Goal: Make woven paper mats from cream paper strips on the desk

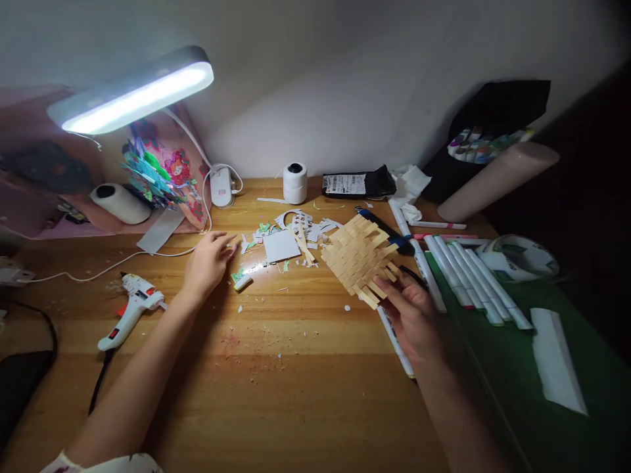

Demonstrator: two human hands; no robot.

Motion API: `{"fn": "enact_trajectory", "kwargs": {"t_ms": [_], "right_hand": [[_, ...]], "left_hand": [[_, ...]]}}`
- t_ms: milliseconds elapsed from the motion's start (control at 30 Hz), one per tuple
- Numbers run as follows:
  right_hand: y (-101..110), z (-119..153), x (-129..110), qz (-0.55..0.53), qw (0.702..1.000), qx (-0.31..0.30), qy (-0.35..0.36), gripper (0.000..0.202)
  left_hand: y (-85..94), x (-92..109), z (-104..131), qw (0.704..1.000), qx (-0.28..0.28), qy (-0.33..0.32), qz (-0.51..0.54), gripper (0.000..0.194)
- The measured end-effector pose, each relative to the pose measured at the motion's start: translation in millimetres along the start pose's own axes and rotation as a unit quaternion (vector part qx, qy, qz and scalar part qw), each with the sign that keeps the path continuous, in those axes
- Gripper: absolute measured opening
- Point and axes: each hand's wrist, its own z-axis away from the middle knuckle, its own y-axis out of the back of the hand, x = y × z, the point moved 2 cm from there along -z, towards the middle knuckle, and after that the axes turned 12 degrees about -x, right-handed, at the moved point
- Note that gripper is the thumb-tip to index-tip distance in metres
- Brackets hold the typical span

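Observation:
A woven square of tan strips, with loose strip ends along its lower right edge, is held at that edge by my right hand. It is tilted above the desk. My left hand hovers at or rests on the desk, fingers loosely stretched and nothing visible in them. Just right of its fingertips lie paper scraps, a white square card and a few tan strips. A small eraser-like block sits below the scraps.
A glue gun lies left of my left arm, under a lit lamp. White thread spools stand behind. Several markers, a tape roll and a green mat are at right. A black package lies by the wall.

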Motion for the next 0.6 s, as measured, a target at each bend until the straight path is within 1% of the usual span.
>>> {"fn": "enact_trajectory", "kwargs": {"t_ms": [100,167,200,300,367,433,533,600], "right_hand": [[-2,0,3,0.014,1.000,-0.006,-0.018,0.034],[-2,0,5,0.029,0.999,-0.011,-0.021,0.034],[-2,0,5,0.035,0.999,-0.014,-0.022,0.033],[-3,0,7,0.047,0.998,-0.021,-0.019,0.031],[-4,0,7,0.057,0.998,-0.023,-0.014,0.031],[-4,0,8,0.063,0.998,-0.027,-0.015,0.031],[-3,0,10,0.061,0.998,-0.031,-0.016,0.028],[-2,0,10,0.060,0.998,-0.033,-0.012,0.026]], "left_hand": [[3.4,16,9,0.997,0.010,-0.069,-0.039,0.029],[2.9,31,22,0.991,-0.023,-0.124,-0.042,0.027],[1.6,39,29,0.988,-0.039,-0.148,-0.023,0.025],[-9.6,65,55,0.968,-0.115,-0.216,0.063,0.016],[-23.9,84,70,0.939,-0.203,-0.263,0.092,0.016],[-39.1,98,80,0.924,-0.253,-0.264,0.110,0.014],[-57.5,111,84,0.918,-0.281,-0.245,0.139,0.008],[-64.2,115,83,0.915,-0.289,-0.243,0.139,0.005]]}}
